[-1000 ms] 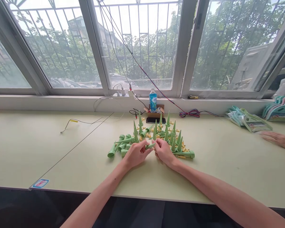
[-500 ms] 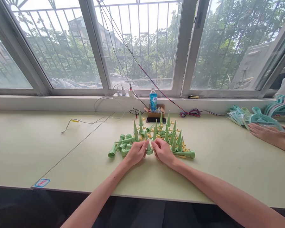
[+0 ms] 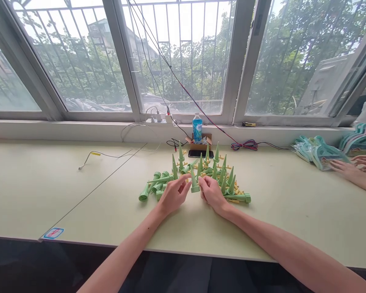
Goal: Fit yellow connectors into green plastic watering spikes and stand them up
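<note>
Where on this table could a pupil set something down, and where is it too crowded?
Bare tabletop lies between the cable and the sticker, and between the right forearm and the other person's hand. Crowded: green cones and yellow pieces lie beside and beyond the left hand and right hand.

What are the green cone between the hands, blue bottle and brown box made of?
Green cone: probably satin plastic, from its even colour and smooth taper.
Blue bottle: likely clear, shiny plastic; see-through neck.
Brown box: apparently matte cardboard, with folded flaps.
</note>
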A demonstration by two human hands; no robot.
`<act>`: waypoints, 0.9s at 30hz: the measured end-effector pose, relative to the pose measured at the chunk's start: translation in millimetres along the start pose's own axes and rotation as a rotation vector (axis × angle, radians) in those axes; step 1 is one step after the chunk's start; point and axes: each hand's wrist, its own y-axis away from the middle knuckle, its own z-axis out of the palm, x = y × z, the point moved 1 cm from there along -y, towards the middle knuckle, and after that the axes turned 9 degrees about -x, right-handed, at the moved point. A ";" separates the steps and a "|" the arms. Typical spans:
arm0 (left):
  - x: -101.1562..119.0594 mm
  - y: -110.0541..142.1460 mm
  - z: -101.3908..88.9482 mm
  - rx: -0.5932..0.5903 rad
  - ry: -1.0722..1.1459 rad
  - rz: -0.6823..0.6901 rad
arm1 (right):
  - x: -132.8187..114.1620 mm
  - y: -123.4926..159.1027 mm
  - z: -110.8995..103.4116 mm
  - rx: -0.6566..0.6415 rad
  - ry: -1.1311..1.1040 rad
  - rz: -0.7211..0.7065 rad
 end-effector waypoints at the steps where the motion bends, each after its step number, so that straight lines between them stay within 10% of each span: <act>1: 0.4 0.2 -0.1 -0.004 -0.001 0.016 | -0.5 -0.1 0.0 0.002 -0.017 0.002; 27: -1.2 -0.5 -0.4 -0.054 -0.039 0.050 | 4.1 -2.6 -1.5 -0.106 -0.017 -0.048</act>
